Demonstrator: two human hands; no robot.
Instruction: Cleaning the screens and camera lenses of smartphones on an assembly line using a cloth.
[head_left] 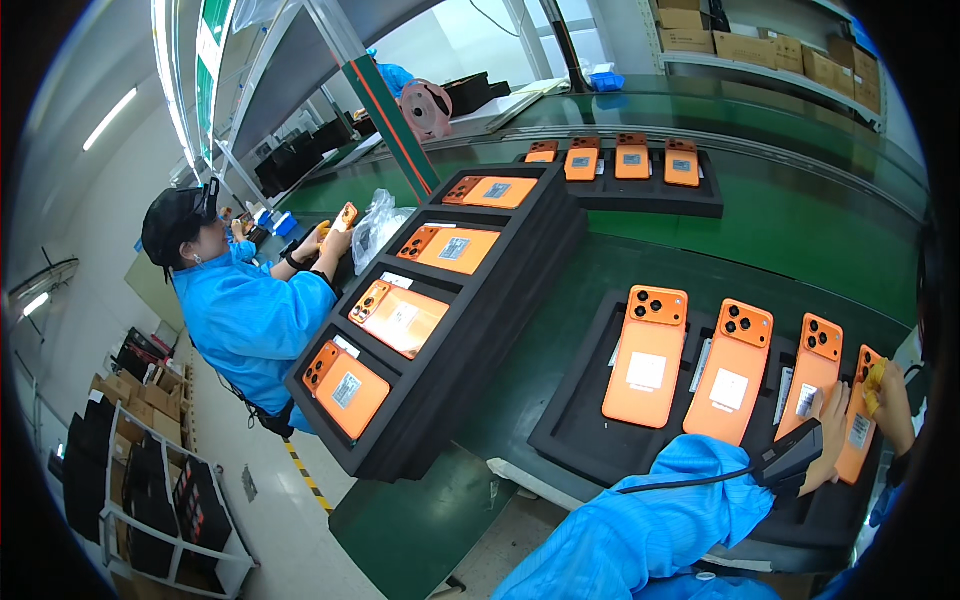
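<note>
At the right edge, my left hand [826,440] is closed at the side of an orange smartphone [855,446], which lies tilted with its back showing. My left thumb is hidden. My right hand [897,408] is bent at the phone's upper end, pressing a crumpled yellow cloth-like piece [875,388] near the camera block. Three more orange smartphones lie back up in the black foam tray [560,432] before me: one at the left [645,345], one in the middle [730,360], and one [812,365] beside my left hand. Each has a pale label on its back.
A tall stack of black foam trays [480,350] stands left of centre, with several orange phones on top. Farther back, another phone tray [650,195] rests on the green bench [780,240]. A co-worker in blue [240,300] handles a phone at the left, near a clear plastic bag [380,228].
</note>
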